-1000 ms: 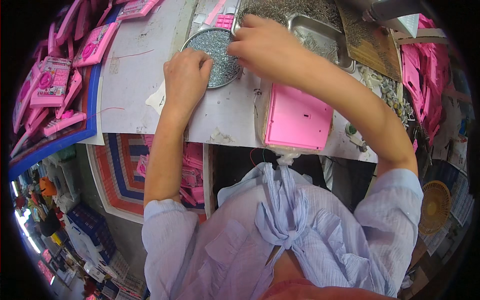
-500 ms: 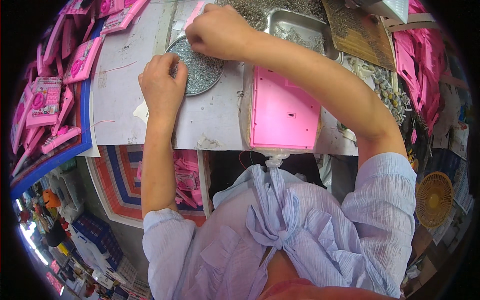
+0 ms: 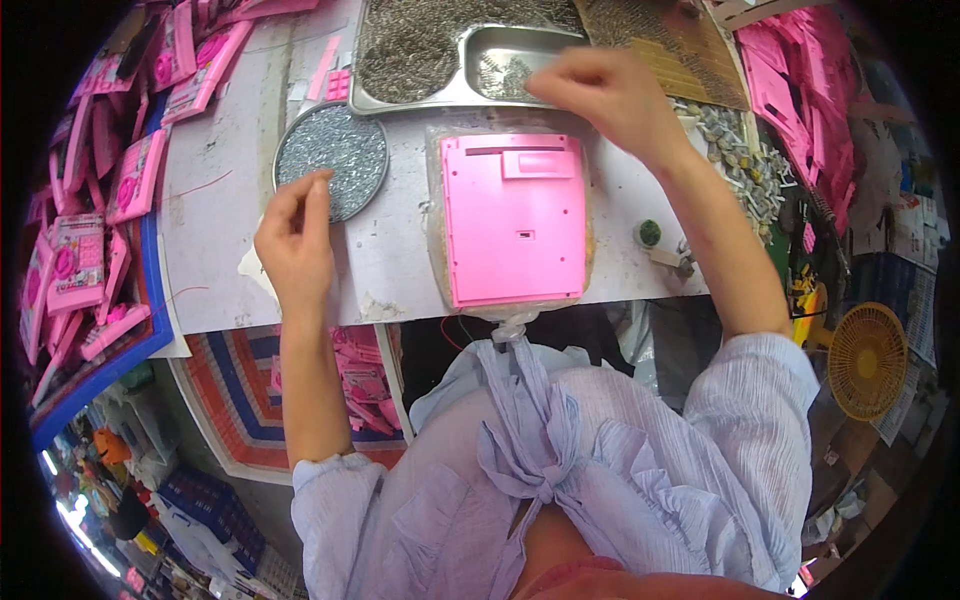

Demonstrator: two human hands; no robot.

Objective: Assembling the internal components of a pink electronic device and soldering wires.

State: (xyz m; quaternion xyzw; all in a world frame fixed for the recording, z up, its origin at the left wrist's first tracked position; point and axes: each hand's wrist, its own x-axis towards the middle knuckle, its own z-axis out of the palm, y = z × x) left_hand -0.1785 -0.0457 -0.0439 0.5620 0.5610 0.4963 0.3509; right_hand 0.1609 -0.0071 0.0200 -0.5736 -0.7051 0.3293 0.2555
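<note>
- My left hand (image 3: 297, 235) was at the lower edge of a round dish (image 3: 387, 160), its thumb and forefinger narrowed to a pinch; I could not tell whether something tiny sat between the tips, nor whether they touched the dish.
- My right hand (image 3: 622, 100) was in front of a small compartment of the metal tray (image 3: 430, 103), hiding its right end. Those fingers were bunched and blurred, so I could not tell how narrow their gap was or what they held.
- The pink case (image 3: 515, 240) lay flat between my arms, near the front edge of the worktop (image 3: 400, 275), on a pad wrapped in clear plastic; it covered most of the pad.
- The silvery bits in the dish were too small to make out singly; my left fingers overlapped its lower rim.
- The picture's top edge cut off the tray.
- My right forearm hid part of a heap of small pale pieces (image 3: 735, 150).
- On the left, pink toys (image 3: 75, 260) overlapped, covering one another.
- Under the worktop, its edge cut off more pink pieces (image 3: 365, 380).
</note>
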